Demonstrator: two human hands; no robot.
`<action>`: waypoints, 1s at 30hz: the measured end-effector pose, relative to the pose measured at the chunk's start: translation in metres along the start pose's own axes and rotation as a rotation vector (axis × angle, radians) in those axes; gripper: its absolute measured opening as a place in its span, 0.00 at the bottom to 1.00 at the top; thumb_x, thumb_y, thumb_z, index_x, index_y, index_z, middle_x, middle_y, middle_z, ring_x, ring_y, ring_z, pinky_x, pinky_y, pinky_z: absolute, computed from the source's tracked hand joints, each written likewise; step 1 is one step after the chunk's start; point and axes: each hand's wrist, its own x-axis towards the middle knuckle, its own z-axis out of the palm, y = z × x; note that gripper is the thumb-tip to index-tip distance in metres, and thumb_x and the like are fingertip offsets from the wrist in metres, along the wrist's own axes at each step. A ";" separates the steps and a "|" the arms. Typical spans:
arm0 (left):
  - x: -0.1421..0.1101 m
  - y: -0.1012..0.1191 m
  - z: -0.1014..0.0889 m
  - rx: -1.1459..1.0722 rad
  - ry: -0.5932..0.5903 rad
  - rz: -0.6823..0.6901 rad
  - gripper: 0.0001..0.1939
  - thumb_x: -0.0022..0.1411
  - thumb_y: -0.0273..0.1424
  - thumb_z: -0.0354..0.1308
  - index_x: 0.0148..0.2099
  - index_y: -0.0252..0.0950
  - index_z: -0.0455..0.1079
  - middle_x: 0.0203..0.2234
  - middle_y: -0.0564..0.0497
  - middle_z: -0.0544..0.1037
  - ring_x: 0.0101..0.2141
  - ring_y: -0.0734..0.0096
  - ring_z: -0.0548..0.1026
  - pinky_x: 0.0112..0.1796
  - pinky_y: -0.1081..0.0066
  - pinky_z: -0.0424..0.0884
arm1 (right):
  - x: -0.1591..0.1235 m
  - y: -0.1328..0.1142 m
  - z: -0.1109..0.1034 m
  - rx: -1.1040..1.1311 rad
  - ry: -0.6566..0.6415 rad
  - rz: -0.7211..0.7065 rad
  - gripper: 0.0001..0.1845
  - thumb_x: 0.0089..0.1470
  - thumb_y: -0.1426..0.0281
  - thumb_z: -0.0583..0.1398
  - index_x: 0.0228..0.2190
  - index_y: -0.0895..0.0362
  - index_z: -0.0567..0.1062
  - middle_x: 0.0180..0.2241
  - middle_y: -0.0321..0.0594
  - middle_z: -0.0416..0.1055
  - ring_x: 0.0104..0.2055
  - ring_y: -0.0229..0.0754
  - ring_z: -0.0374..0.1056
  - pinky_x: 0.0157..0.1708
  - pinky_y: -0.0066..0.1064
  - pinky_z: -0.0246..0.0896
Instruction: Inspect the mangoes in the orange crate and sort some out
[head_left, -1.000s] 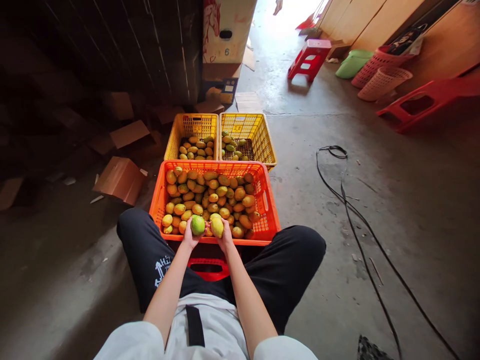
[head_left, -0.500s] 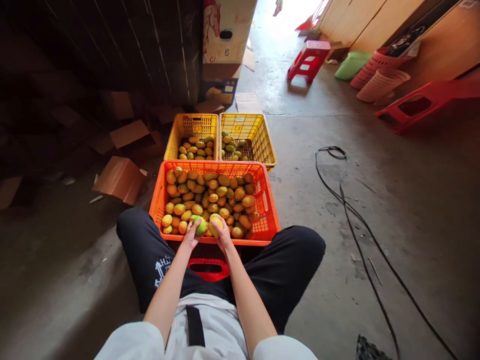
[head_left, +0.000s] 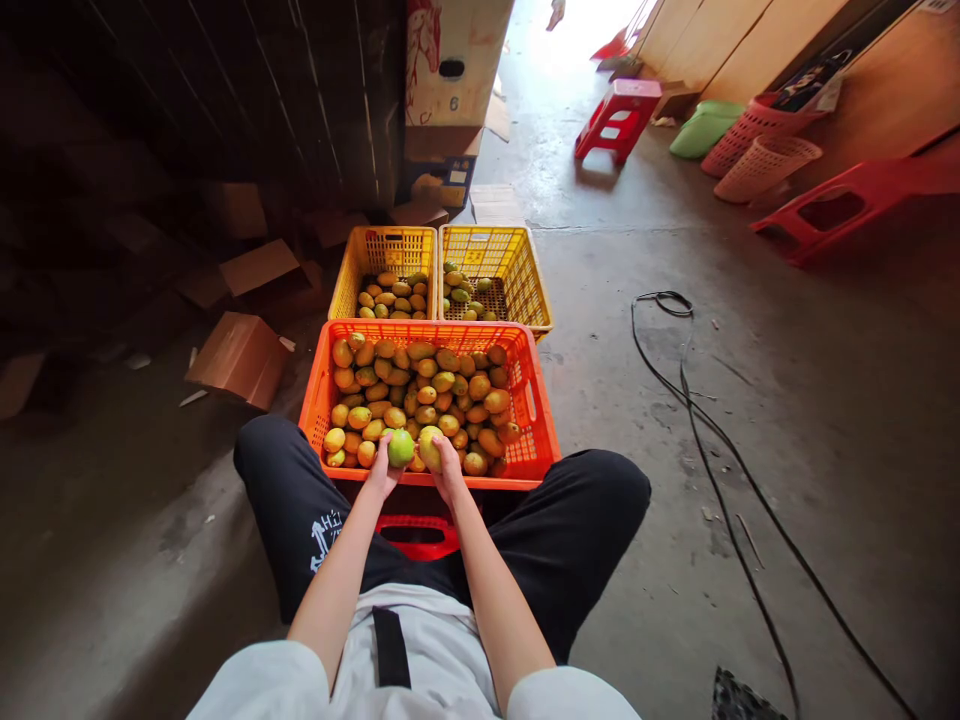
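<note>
Hands (head_left: 384, 470) cupping smooth, rounded fruits (head_left: 400, 448) (one greener)

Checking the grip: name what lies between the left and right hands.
A green fruit in the left hand, a yellow fruit in the right hand; the head view shows both.
</note>
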 end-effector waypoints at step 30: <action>0.015 -0.005 -0.009 -0.003 -0.001 0.030 0.16 0.71 0.43 0.64 0.49 0.34 0.74 0.37 0.43 0.83 0.33 0.64 0.83 0.33 0.69 0.82 | 0.004 0.005 0.003 0.064 0.123 -0.001 0.20 0.39 0.67 0.75 0.34 0.50 0.75 0.31 0.35 0.79 0.30 0.44 0.78 0.32 0.34 0.78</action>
